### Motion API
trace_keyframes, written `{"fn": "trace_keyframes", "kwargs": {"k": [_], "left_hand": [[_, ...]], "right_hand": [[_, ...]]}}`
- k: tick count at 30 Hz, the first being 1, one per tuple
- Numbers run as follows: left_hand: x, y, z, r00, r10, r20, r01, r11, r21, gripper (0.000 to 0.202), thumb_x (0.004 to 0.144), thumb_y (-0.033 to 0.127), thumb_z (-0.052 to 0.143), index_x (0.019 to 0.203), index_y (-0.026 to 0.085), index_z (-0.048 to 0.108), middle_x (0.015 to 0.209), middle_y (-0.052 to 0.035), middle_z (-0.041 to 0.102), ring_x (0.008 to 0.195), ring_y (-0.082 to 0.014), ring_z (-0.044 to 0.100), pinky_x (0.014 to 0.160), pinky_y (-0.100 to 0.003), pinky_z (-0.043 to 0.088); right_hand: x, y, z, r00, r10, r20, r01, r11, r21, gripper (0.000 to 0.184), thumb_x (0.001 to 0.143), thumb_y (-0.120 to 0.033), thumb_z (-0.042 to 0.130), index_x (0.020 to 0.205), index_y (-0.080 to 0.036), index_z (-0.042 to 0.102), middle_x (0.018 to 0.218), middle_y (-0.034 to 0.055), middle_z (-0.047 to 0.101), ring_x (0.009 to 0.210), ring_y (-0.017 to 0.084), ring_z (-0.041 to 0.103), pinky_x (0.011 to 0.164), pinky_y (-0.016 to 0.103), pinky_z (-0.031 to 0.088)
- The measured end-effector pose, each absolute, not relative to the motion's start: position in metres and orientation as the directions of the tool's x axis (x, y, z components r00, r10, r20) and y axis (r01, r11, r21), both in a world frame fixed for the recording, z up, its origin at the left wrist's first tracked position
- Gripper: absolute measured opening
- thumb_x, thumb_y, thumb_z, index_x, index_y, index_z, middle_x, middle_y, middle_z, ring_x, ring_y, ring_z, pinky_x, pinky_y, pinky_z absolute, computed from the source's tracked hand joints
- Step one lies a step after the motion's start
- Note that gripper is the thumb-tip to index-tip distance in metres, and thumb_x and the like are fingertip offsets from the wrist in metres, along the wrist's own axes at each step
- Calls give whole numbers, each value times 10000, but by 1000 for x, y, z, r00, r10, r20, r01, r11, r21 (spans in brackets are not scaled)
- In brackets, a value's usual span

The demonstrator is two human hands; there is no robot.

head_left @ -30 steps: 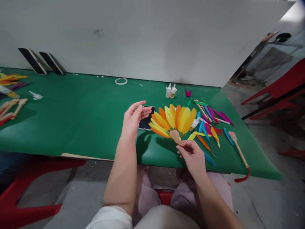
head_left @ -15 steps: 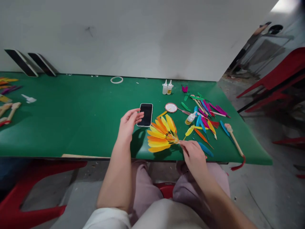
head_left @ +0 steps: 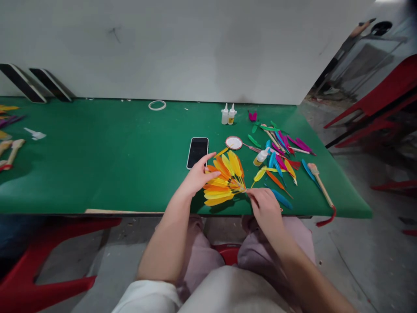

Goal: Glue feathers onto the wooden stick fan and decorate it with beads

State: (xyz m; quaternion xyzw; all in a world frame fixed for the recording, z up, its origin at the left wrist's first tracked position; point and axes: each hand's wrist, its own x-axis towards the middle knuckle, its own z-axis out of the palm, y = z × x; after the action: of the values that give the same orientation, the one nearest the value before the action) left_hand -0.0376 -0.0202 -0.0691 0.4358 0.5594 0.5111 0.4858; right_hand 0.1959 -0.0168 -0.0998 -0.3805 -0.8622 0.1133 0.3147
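Observation:
A fan of yellow and orange feathers (head_left: pixel 224 184) spreads out to the left just above the table's front edge. Its gathered stems are pinched in the fingertips of my right hand (head_left: pixel 265 206). My left hand (head_left: pixel 198 174) is at the fan's outer edge, thumb and fingers apart, with fingertips against the upper left feathers. Just behind that hand lies a phone (head_left: pixel 197 153) with a dark screen. A glue bottle (head_left: pixel 261 156) leans among loose feathers (head_left: pixel 275 167) to the right of the fan.
Two small bottles (head_left: pixel 228 115) stand near the wall. A round white-faced piece (head_left: pixel 233 142) lies behind the fan. A wooden stick with a red tassel (head_left: pixel 321 184) rests at right, and a white ring (head_left: pixel 157 105) lies farther back. Two dark panels (head_left: pixel 50 83) lean at left.
My left hand has moved right, from in front of the phone to the feathers of the fan. My right hand keeps its pinch on the stems. The view has shifted slightly.

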Motion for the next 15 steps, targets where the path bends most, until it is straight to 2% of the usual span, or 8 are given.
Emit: {"fn": "trace_keyframes", "kwargs": {"k": [2, 5, 8, 11, 15], "left_hand": [[-40, -19, -69, -147, 980, -134, -1, 135, 991, 652, 690, 228, 678, 1292, 231, 428, 514, 80, 492, 453, -50, 456, 464, -160, 351], [-46, -19, -68, -199, 970, -143, 12, 149, 989, 620, 702, 218, 665, 1280, 226, 437, 570, 53, 570, 511, -56, 512, 505, -158, 388], [-54, -18, -67, -296, 942, -160, -23, 160, 987, 609, 707, 230, 659, 1272, 211, 435, 678, 0, 653, 600, -96, 604, 566, -195, 470], [-61, -17, -65, -404, 898, -173, -89, 149, 985, 553, 747, 265, 618, 1262, 192, 431, 726, -30, 678, 661, -133, 655, 628, -253, 525], [-63, -16, -65, -444, 877, -184, -124, 143, 982, 436, 793, 282, 550, 1209, 176, 477, 716, -39, 683, 641, -132, 662, 611, -249, 536]], "right_hand": [[197, -17, -99, -510, 729, 456, 586, 683, -436, 186, 849, -109, 446, 946, -188, 584, 876, 54, 662, 837, 194, 538, 768, 351, 460], [198, -16, -99, -504, 733, 457, 593, 678, -435, 179, 852, -111, 450, 944, -189, 583, 875, 51, 661, 836, 191, 539, 762, 348, 460], [199, -16, -101, -499, 732, 465, 601, 678, -423, 170, 854, -119, 455, 944, -189, 581, 873, 54, 664, 832, 192, 545, 763, 348, 462], [200, -16, -103, -473, 750, 462, 622, 656, -428, 155, 857, -142, 458, 942, -195, 576, 874, 57, 661, 835, 190, 563, 765, 344, 469], [197, -14, -102, -367, 844, 391, 632, 534, -562, 84, 839, -185, 493, 879, -199, 566, 830, 47, 642, 773, 168, 595, 710, 301, 490]]}}
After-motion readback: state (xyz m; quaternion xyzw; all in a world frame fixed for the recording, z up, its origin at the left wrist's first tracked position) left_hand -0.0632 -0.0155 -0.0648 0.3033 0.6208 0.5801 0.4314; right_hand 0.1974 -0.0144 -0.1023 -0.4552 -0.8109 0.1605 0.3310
